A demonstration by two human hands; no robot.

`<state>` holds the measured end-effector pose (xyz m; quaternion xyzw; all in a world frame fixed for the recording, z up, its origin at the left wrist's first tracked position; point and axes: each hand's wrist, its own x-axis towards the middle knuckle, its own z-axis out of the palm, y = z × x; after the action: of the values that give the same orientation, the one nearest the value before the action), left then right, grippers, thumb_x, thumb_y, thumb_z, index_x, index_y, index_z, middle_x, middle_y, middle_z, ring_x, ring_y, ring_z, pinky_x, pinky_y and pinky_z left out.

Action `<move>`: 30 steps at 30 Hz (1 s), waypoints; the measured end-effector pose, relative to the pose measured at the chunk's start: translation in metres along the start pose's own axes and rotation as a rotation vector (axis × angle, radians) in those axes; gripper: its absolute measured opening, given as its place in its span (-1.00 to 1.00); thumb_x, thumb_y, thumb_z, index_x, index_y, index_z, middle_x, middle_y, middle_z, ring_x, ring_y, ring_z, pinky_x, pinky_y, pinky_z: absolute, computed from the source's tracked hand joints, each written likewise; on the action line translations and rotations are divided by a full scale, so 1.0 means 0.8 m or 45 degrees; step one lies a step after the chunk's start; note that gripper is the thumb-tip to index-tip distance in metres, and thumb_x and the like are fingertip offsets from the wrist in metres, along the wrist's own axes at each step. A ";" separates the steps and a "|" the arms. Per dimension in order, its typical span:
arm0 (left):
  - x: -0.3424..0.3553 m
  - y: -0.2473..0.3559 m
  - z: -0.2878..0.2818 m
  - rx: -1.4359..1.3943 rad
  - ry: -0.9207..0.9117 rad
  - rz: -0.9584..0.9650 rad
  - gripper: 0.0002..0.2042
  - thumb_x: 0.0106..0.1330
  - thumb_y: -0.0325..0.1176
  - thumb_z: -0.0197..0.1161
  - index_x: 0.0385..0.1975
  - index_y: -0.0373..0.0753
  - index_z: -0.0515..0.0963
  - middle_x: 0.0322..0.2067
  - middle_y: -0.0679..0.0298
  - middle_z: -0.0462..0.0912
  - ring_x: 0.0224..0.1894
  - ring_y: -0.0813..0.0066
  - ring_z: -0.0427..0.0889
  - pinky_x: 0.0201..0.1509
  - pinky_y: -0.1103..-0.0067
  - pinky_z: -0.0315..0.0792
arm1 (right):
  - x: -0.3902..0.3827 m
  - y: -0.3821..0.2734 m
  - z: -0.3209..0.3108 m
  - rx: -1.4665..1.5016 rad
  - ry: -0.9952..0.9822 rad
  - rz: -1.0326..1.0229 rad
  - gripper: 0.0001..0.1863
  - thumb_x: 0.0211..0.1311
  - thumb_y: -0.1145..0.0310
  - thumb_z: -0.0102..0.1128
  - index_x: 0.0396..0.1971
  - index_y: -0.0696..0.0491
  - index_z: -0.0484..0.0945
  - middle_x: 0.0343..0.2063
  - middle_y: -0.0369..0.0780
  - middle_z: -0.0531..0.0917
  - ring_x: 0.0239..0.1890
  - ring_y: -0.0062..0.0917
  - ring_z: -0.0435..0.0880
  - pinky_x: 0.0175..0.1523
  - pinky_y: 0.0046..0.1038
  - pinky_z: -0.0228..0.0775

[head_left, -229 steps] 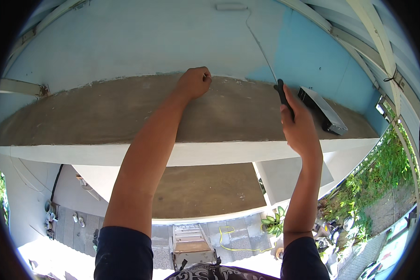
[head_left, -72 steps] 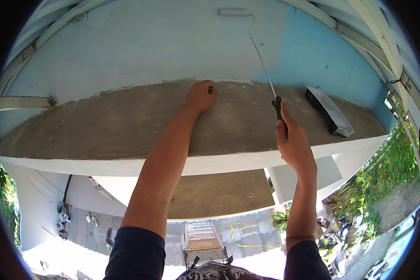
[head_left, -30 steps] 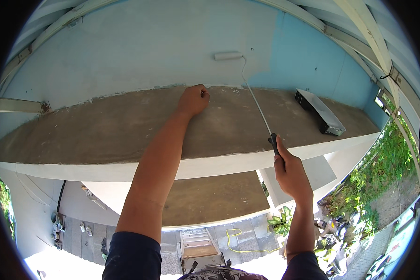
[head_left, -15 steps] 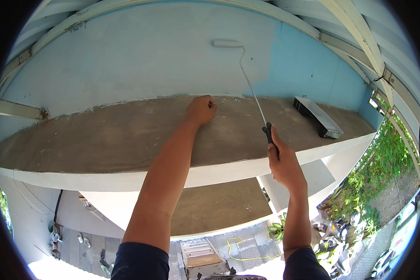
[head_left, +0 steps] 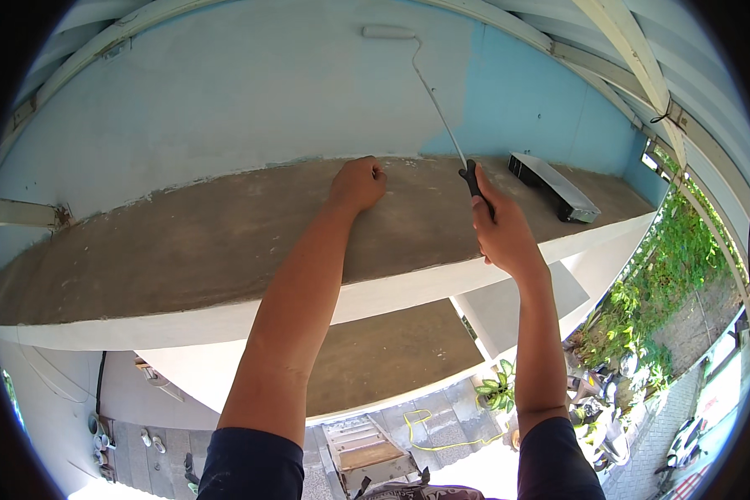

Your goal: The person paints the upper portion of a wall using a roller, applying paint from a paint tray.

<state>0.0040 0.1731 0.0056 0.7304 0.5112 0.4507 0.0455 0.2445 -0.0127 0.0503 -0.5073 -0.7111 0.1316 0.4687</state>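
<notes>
My right hand [head_left: 502,227] is wrapped round the black handle of a paint roller [head_left: 442,117]. The roller's pale sleeve [head_left: 388,32] lies against the wall [head_left: 258,92], high up, on the part covered in greyish white. Bright blue paint [head_left: 525,92] still shows on the wall's right side. My left hand [head_left: 360,183] is closed in a fist and rests on the brown concrete ledge [head_left: 183,233] close to the wall's foot; nothing shows in it. To the right of the roller handle, a black paint tray [head_left: 553,185] with a pale inside sits on the ledge.
White roof beams [head_left: 625,58] curve overhead. Under the ledge's white front edge lies a lower brown slab [head_left: 400,354]. Far below are a ladder [head_left: 365,450], a yellow hose [head_left: 442,447], a potted plant [head_left: 498,387] and a parked motorbike [head_left: 600,417]. Green shrubs [head_left: 667,275] grow at right.
The roller has gone a little up and left along the wall, with my right hand rising along with it. My left fist stays at the same spot on the ledge. The view has shifted slightly.
</notes>
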 end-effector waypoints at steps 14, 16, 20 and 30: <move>0.000 0.009 0.006 0.009 -0.014 0.101 -0.78 0.25 -0.26 0.25 -0.23 -0.26 0.65 -0.30 0.04 0.75 -0.21 0.08 0.73 -0.07 0.32 0.58 | -0.029 -0.010 -0.014 0.038 -0.134 0.198 -0.45 0.49 0.36 0.00 0.45 -0.04 0.30 -0.71 -0.31 0.37 -0.70 -0.70 0.32 -0.56 -0.47 0.23; 0.002 0.003 0.007 0.016 -0.015 0.074 -0.79 0.24 -0.25 0.24 -0.25 -0.22 0.65 -0.27 0.06 0.75 -0.17 0.08 0.72 -0.04 0.30 0.57 | 0.004 -0.019 -0.018 0.109 -0.097 0.101 -0.43 0.50 0.35 -0.01 0.48 -0.07 0.25 -0.73 -0.34 0.35 -0.75 -0.71 0.28 -0.63 -0.47 0.18; 0.003 -0.007 -0.004 -0.002 -0.028 0.010 -0.79 0.23 -0.24 0.24 -0.25 -0.20 0.65 -0.24 0.07 0.74 -0.14 0.07 0.71 -0.02 0.30 0.57 | 0.015 -0.027 -0.025 0.011 -0.065 0.138 -0.42 0.50 0.35 -0.01 0.49 -0.07 0.23 -0.72 -0.34 0.36 -0.76 -0.68 0.28 -0.64 -0.47 0.18; 0.001 -0.009 -0.013 0.016 -0.008 0.003 -0.79 0.22 -0.25 0.25 -0.26 -0.23 0.65 -0.26 0.06 0.74 -0.16 0.08 0.71 -0.03 0.31 0.57 | -0.105 0.107 -0.055 0.044 -0.113 0.280 -0.48 0.47 0.39 0.05 0.40 0.01 0.38 -0.58 -0.30 0.48 -0.54 -0.70 0.40 -0.36 -0.57 0.31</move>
<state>-0.0086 0.1728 0.0086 0.7326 0.5130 0.4454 0.0420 0.3349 -0.0582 -0.0278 -0.5679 -0.6687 0.2168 0.4282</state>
